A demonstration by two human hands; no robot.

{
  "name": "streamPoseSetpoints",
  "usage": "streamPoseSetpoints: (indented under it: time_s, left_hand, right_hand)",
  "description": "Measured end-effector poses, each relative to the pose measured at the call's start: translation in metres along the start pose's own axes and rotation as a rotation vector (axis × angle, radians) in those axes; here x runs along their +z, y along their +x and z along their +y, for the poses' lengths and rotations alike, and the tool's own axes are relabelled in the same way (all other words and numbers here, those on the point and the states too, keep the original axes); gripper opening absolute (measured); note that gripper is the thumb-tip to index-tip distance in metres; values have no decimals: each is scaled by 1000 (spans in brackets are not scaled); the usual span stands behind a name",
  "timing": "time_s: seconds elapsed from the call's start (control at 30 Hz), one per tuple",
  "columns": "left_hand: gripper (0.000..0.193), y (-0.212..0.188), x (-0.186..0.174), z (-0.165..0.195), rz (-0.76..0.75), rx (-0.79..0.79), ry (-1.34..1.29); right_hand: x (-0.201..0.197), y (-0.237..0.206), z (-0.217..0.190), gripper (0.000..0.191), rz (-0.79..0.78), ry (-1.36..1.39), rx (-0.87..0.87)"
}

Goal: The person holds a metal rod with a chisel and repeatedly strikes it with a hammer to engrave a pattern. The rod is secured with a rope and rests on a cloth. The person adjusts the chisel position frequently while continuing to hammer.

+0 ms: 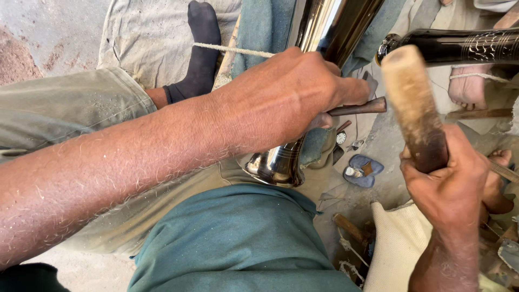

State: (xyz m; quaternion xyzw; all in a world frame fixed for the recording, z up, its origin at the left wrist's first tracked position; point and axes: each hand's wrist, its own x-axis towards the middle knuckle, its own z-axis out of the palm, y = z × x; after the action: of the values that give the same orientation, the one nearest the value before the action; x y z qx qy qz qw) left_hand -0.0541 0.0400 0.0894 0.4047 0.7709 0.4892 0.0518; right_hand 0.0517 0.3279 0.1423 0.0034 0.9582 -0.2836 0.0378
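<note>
My left hand point(292, 94) is closed around a thin dark metal punch point(359, 107) whose tip points right. It rests against a shiny metal vessel point(303, 97) with a flared end point(273, 167) that lies across my lap. My right hand point(448, 186) grips the dark handle of a wooden mallet point(416, 103), raised upright close to the punch tip. A black engraved metal piece point(459, 46) lies just beyond the mallet head.
A thin rope point(232, 50) runs across a foot in a dark sock point(200, 54). Teal cloth point(238, 243) covers my lap. Another person's bare foot point(467, 86) is at the right. Small tools and a blue pad point(363, 170) lie on the dusty floor.
</note>
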Motion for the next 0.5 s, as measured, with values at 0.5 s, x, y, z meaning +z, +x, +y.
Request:
streamPoseSetpoints:
  time_s: [0.5]
  left_hand:
    - [47,-8,-14,-14,-91,213,-155]
  right_hand:
    - [-10,-31,-9,22,102,-74,-29]
